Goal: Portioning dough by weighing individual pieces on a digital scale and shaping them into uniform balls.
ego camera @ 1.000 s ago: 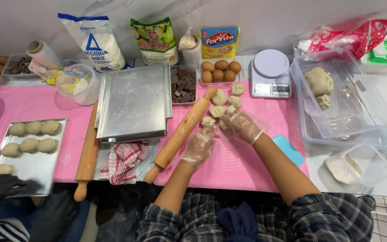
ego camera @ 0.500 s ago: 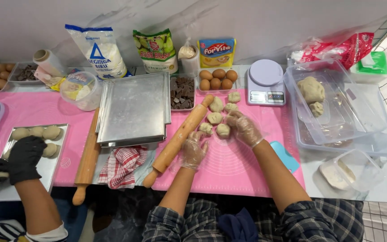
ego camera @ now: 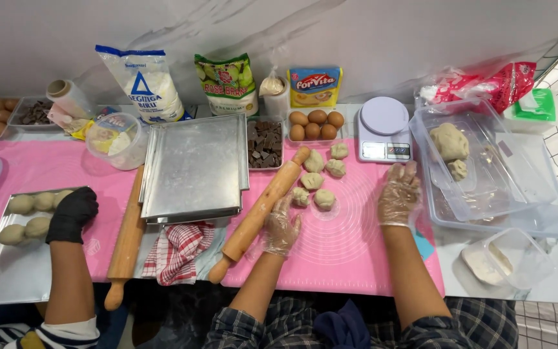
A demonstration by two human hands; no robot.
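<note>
Two gloved hands flat on the pink baking mat [ego camera: 350, 249], dough balls [ego camera: 323, 182] just beyond.

The left hand [ego camera: 282, 226] lies spread, empty, beside a rolling pin [ego camera: 259, 213]; the right hand [ego camera: 398, 194] is spread too, near the kitchen scale [ego camera: 383, 129]. Far side: a white wall [ego camera: 369, 32], eggs [ego camera: 316, 124] and a flour bag [ego camera: 146, 83]. Left, a co-worker's black-gloved hand [ego camera: 72, 213] touches dough on a steel tray [ego camera: 1, 284].

Bright, even light falls from overhead, throwing only soft, short shadows. The metal trays [ego camera: 195, 169] show mild glare. Focus is sharp, with slight bending at the edges.
</note>
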